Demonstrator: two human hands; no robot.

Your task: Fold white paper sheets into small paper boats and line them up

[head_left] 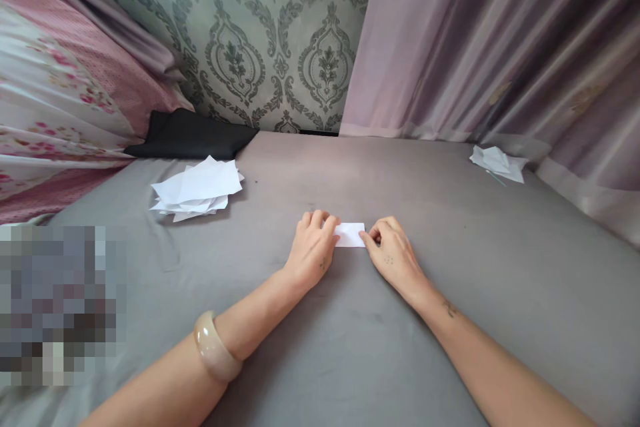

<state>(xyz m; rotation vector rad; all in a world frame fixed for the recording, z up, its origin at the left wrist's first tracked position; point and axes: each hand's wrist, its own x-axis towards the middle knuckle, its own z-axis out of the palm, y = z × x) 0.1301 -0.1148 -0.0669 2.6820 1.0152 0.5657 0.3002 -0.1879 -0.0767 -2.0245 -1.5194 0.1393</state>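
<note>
From my distant post behind the head camera, I see a small white paper (pixel 351 235) stretched between two bare hands, the left grip (pixel 313 243) closed on its near-left end and the right grip (pixel 393 250) pinching its opposite edge by thumb and finger. Beneath both grips spreads a gray cloth (pixel 380 360), soft and faintly creased; I judge it a poor backing, since pressure there could sink in and leave the paper crooked. An uneven pull between the grips could skew or tear the sheet, and a loose pinch on the right would let that edge spring free. The left fingers cover their end of the paper, so a misaligned corner there could escape my view. Beyond the left grip, farther out to its left, sits a loose stack of white sheets (pixel 197 183), its edges jutting unevenly; a careless reach might topple it. Well apart, far out past the right grip, rests a smaller heap of white paper (pixel 495 160), which a brushing sleeve or draft could scatter.
</note>
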